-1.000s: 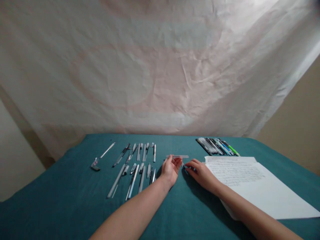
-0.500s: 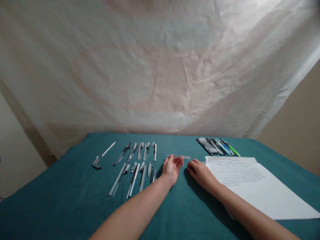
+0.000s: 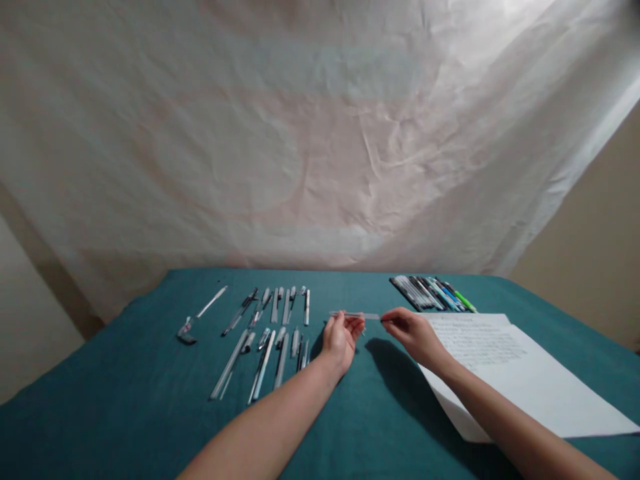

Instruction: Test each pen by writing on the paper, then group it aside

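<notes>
My left hand (image 3: 342, 341) is palm up, its thumb and fingers closed on a clear pen barrel (image 3: 369, 317) that lies level and points right. My right hand (image 3: 411, 331) is raised above the cloth, its thumb and fingertips pinched at the barrel's right end. A small dark bit shows at those fingertips, too small to name. To the left of my left hand lie several pens taken apart: clear barrels (image 3: 230, 365), caps (image 3: 249, 341) and refills in two rows.
A row of pens (image 3: 435, 293) lies at the back right. Written sheets of paper (image 3: 540, 393) lie under my right forearm. A white stick-like piece (image 3: 212, 301) and a crumpled wrapper-like piece (image 3: 186, 332) lie far left on the green cloth (image 3: 125, 400). A pale sheet (image 3: 320, 133) hangs behind.
My right hand has lifted off the cloth and come up to the right end of the barrel, fingertips pinched. My left hand still holds the barrel in nearly the same place.
</notes>
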{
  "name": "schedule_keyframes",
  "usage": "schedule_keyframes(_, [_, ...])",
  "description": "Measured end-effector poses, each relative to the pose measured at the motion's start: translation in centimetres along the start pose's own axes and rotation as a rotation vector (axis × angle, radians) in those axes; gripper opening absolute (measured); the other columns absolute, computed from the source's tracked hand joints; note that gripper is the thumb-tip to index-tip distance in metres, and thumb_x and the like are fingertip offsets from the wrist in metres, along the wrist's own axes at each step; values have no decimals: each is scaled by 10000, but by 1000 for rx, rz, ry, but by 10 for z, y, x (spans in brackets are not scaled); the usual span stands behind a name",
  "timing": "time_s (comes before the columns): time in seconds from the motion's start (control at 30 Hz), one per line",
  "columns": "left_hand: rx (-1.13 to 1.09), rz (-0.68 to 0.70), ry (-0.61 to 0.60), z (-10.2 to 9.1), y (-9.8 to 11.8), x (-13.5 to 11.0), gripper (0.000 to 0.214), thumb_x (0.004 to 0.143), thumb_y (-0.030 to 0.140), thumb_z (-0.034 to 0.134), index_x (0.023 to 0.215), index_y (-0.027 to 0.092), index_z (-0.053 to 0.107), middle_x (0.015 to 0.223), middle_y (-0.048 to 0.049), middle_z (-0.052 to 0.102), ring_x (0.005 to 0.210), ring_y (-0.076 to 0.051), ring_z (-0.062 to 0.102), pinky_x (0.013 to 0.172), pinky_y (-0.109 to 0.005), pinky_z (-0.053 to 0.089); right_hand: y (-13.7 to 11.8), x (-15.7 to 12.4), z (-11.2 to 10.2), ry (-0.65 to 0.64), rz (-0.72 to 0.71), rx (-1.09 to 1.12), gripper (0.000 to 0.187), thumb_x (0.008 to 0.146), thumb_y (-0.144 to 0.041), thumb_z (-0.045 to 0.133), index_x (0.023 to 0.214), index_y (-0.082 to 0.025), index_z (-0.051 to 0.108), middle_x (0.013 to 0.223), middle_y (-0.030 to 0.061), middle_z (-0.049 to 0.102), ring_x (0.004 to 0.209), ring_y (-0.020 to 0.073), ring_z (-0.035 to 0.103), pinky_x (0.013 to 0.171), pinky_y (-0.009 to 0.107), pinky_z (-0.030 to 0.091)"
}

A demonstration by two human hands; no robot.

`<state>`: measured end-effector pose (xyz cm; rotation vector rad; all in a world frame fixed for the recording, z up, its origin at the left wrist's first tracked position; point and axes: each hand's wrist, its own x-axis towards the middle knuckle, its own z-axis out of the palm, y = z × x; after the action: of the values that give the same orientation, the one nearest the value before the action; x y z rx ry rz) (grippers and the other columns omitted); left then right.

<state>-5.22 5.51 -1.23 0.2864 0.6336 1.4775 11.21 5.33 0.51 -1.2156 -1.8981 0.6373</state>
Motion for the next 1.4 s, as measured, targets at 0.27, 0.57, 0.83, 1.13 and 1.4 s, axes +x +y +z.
schedule_keyframes(0.27, [10, 35, 4, 0, -1, -2, 132, 881, 162, 400, 766, 145, 462, 675, -85, 649, 590, -134, 627, 611, -245, 509, -10, -1, -3, 91, -44, 193, 161, 777, -304, 560, 875, -179, 586, 804, 36, 611, 721, 150, 580, 662, 256, 462])
schedule_keyframes(0.57, [43, 48, -30, -1, -3, 0, 124, 884, 193, 414, 775, 146, 453, 689, -88, 649, 598, -131, 625, 613, -243, 502, -17, -4, 0, 123, -148, 82, 155, 794, -313, 527, 845, -188, 604, 831, 50, 609, 741, 158, 588, 696, 282, 491])
schedule_keyframes(0.83, [66, 50, -34, 0, -3, -2, 135, 884, 190, 413, 768, 143, 462, 702, -87, 650, 609, -134, 623, 618, -252, 503, -14, -5, -1, 145, -113, 34, 176, 779, -339, 545, 848, -190, 607, 794, 46, 644, 703, 166, 615, 677, 292, 509])
schedule_keyframes(1.13, [86, 65, -37, 1, -2, -3, 128, 893, 192, 397, 776, 152, 434, 693, -82, 648, 605, -130, 624, 619, -247, 503, -10, -5, 1, 163, -82, 19, 220, 773, -386, 549, 825, -185, 623, 765, 52, 662, 662, 171, 623, 629, 284, 505])
schedule_keyframes(1.4, [94, 66, -51, -1, -3, -2, 129, 886, 209, 417, 777, 148, 448, 710, -87, 645, 606, -136, 622, 615, -256, 501, -9, -7, 3, 133, -16, 20, 258, 800, -414, 501, 859, -180, 593, 659, 38, 640, 584, 161, 613, 572, 273, 491])
